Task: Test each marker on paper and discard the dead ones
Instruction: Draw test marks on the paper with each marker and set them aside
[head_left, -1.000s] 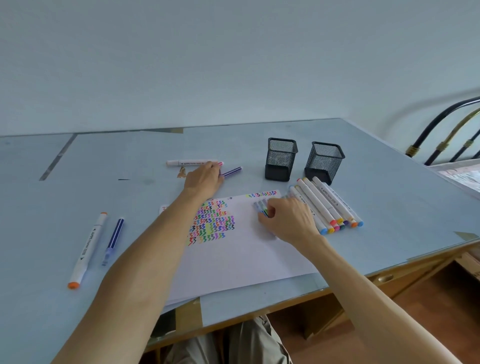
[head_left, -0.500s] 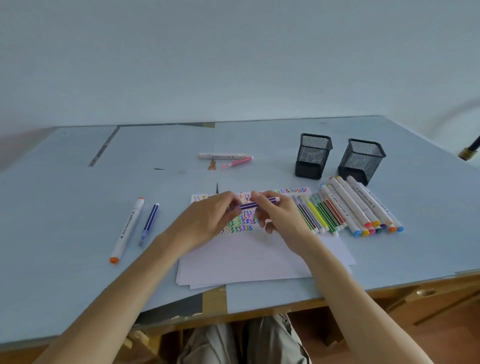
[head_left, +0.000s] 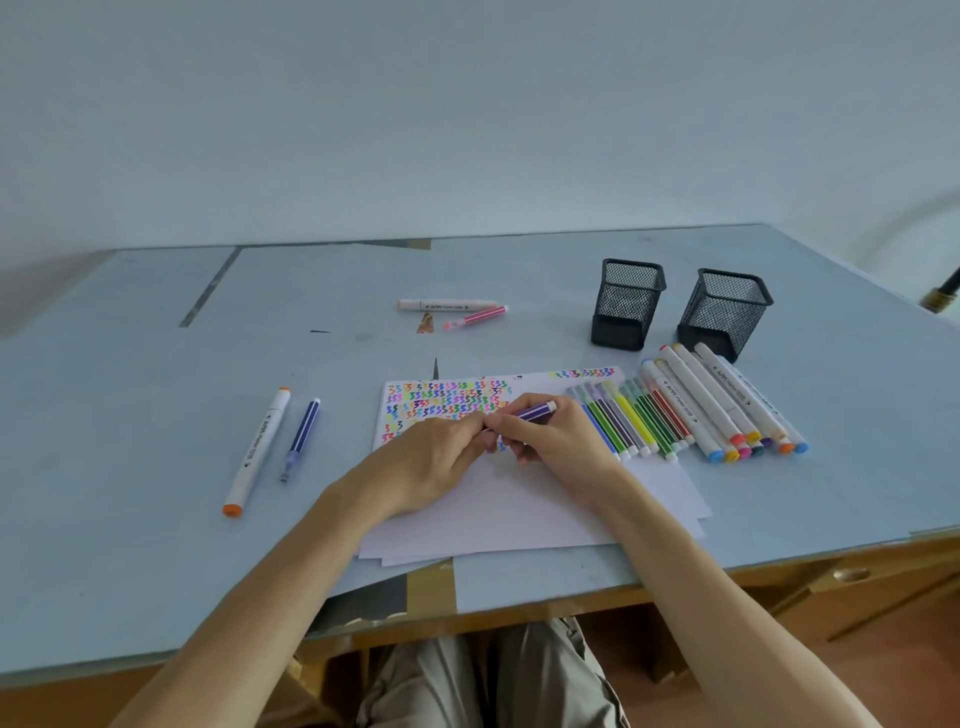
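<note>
A purple striped marker (head_left: 535, 412) lies level above the white paper (head_left: 519, 509), held between both hands. My right hand (head_left: 558, 441) grips its barrel. My left hand (head_left: 434, 460) pinches its left end, which the fingers hide. The paper's far part carries rows of coloured squiggles (head_left: 447, 397). To the right lie several thin striped markers (head_left: 631, 421) and several thick white markers (head_left: 722, 402) side by side.
Two black mesh pen cups (head_left: 626, 304) (head_left: 724, 312) stand at the back right. A white marker (head_left: 448, 305) and a pink marker (head_left: 475, 317) lie farther back. At the left lie an orange-tipped white marker (head_left: 257, 451) and a blue striped marker (head_left: 301, 437). The table edge (head_left: 519, 605) is near.
My left hand fetched the purple marker from the back of the table to the paper, where my right hand joined it. Both hands have since closed in on the marker.
</note>
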